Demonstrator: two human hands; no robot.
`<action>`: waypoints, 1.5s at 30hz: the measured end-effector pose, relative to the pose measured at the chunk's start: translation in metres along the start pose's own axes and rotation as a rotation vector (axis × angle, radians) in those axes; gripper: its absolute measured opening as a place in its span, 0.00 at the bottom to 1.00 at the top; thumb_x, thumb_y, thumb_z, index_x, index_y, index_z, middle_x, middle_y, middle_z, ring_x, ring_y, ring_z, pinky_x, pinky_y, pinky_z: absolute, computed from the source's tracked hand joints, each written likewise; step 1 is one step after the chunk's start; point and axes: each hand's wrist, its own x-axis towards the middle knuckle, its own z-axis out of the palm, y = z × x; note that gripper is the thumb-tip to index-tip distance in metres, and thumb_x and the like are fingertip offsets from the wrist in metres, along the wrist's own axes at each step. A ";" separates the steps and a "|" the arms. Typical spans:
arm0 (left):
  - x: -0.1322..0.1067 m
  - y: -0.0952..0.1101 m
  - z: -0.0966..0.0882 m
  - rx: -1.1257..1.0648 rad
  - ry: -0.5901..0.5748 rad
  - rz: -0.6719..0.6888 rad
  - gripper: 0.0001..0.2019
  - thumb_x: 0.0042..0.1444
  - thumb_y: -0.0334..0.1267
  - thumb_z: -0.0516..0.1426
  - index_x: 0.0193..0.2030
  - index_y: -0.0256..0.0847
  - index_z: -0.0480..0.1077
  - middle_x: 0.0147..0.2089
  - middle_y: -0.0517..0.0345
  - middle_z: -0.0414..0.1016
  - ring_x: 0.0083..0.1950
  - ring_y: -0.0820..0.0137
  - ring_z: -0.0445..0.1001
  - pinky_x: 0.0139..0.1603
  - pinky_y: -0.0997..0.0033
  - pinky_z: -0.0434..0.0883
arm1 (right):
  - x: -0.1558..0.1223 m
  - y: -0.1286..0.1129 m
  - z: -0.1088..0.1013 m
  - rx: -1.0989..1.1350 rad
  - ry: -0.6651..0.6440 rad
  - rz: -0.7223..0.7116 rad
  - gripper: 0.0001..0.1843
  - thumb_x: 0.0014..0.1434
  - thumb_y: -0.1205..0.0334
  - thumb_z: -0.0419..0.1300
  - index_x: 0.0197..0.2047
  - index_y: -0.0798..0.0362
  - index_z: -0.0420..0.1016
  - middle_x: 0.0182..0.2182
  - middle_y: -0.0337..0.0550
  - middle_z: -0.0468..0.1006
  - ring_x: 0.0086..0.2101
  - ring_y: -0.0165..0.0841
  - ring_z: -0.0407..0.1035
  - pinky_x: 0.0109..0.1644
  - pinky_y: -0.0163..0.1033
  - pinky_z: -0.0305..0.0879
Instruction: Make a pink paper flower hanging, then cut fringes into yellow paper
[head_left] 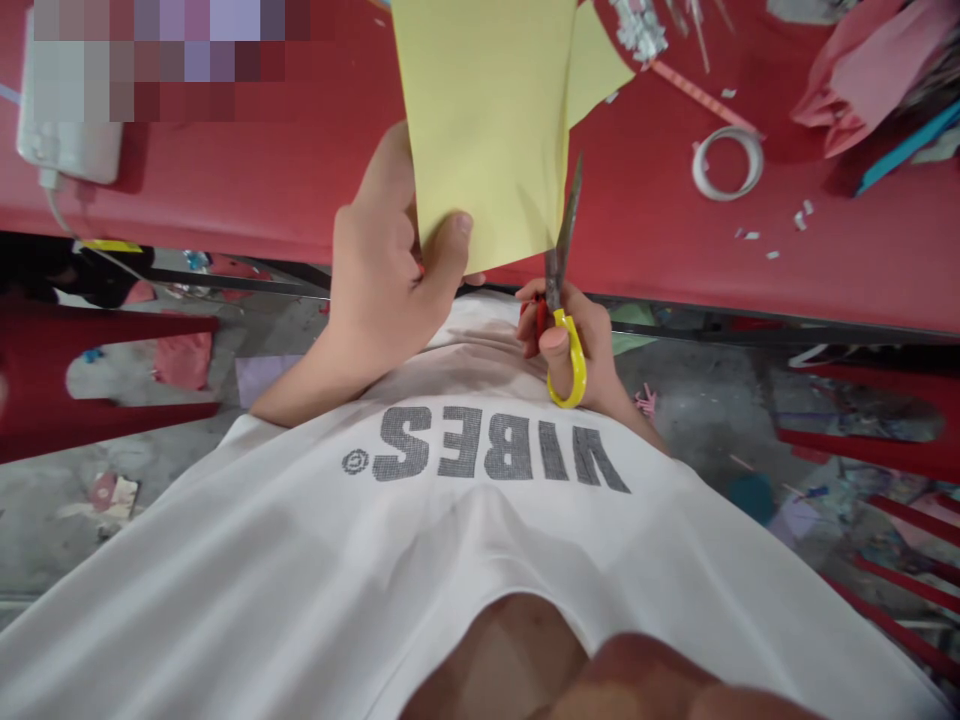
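A sheet of yellow paper is gripped near its lower left corner by my left hand, thumb on top and fingers behind. My right hand has its thumb and fingers through the yellow and red handles of a pair of scissors. The blades point up and away from me, at the right edge of the paper near its lower right corner. A yellow flap sticks out to the right behind the sheet's upper part. Whether the blades bite into the paper I cannot tell.
On the red table lie a roll of white tape, a striped pink strip, small paper scraps, pink crumpled material and a white device with a cable. Red chairs flank me. Scraps litter the grey floor.
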 end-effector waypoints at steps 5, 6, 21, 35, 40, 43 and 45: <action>0.002 0.001 0.002 -0.012 -0.008 0.004 0.34 0.75 0.74 0.49 0.74 0.53 0.59 0.53 0.52 0.77 0.49 0.57 0.89 0.45 0.55 0.87 | 0.000 0.000 0.000 0.014 0.010 -0.006 0.38 0.66 0.21 0.63 0.57 0.48 0.78 0.33 0.40 0.78 0.27 0.33 0.69 0.31 0.40 0.67; 0.002 0.001 0.001 -0.038 0.002 0.028 0.34 0.74 0.73 0.51 0.74 0.53 0.60 0.54 0.53 0.77 0.45 0.60 0.88 0.40 0.59 0.86 | -0.001 0.001 0.001 0.013 0.012 -0.007 0.38 0.66 0.21 0.63 0.57 0.48 0.78 0.33 0.39 0.78 0.27 0.33 0.69 0.31 0.40 0.66; -0.002 -0.010 0.007 -0.090 0.007 -0.015 0.33 0.72 0.71 0.52 0.76 0.60 0.56 0.53 0.52 0.76 0.51 0.54 0.88 0.42 0.55 0.87 | -0.001 0.000 0.000 -0.009 0.012 -0.001 0.41 0.65 0.18 0.61 0.57 0.47 0.78 0.33 0.39 0.79 0.27 0.32 0.69 0.30 0.40 0.65; 0.004 0.004 -0.002 -0.020 -0.032 -0.058 0.34 0.74 0.73 0.51 0.74 0.53 0.60 0.62 0.50 0.75 0.61 0.49 0.87 0.55 0.44 0.89 | -0.002 -0.001 0.001 0.002 0.017 0.003 0.39 0.66 0.19 0.62 0.57 0.47 0.78 0.32 0.39 0.78 0.26 0.33 0.69 0.31 0.41 0.64; 0.005 -0.005 0.001 -0.034 -0.037 -0.046 0.37 0.73 0.76 0.50 0.75 0.55 0.59 0.57 0.52 0.77 0.59 0.48 0.88 0.53 0.42 0.89 | -0.001 0.000 0.002 -0.011 0.027 0.008 0.40 0.65 0.18 0.61 0.56 0.46 0.78 0.32 0.39 0.78 0.26 0.33 0.69 0.30 0.41 0.66; 0.005 -0.004 0.000 -0.062 -0.046 0.031 0.35 0.74 0.74 0.51 0.75 0.54 0.59 0.56 0.54 0.78 0.51 0.53 0.90 0.50 0.41 0.90 | -0.001 0.002 0.002 -0.002 0.028 0.005 0.39 0.66 0.19 0.62 0.56 0.46 0.78 0.32 0.39 0.77 0.26 0.33 0.69 0.30 0.41 0.66; 0.005 0.000 -0.002 -0.073 -0.052 0.067 0.32 0.76 0.70 0.52 0.75 0.54 0.59 0.56 0.55 0.78 0.48 0.56 0.91 0.50 0.41 0.90 | -0.002 0.003 0.002 0.016 0.024 0.004 0.38 0.66 0.20 0.63 0.57 0.46 0.78 0.32 0.39 0.77 0.26 0.32 0.69 0.30 0.41 0.66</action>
